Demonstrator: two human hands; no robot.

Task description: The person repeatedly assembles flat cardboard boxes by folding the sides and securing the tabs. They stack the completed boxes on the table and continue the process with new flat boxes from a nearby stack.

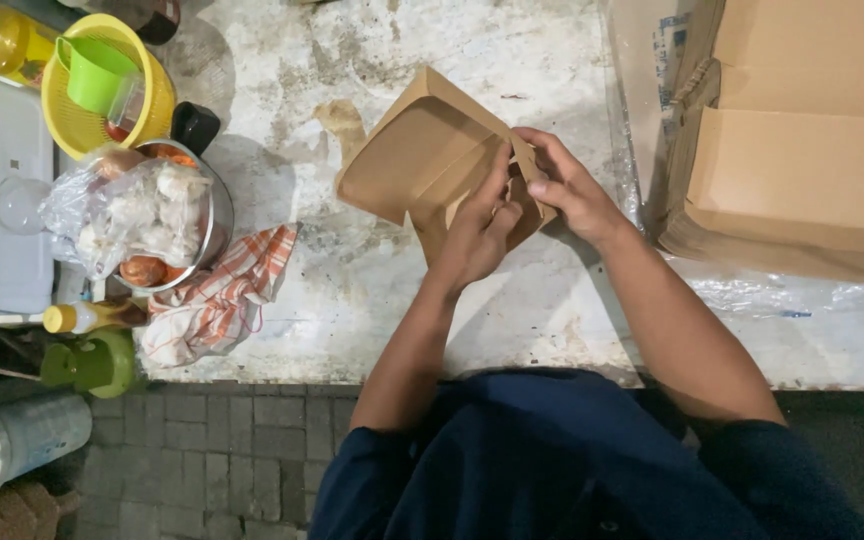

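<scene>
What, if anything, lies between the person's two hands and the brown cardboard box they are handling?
Nothing visible: the left hand and right hand both touch the brown cardboard box directly, above the counter.

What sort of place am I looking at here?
Likely a street food stall or small food-prep counter: a worn stone worktop, a metal pot holding bagged food, sauce bottles, and stacked flat cartons. Both hands hold a brown cardboard box.

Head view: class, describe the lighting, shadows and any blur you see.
Head view: bright light on the counter; the left hand and right hand on the box are sharp; the floor is dark; edges bend slightly.
</scene>
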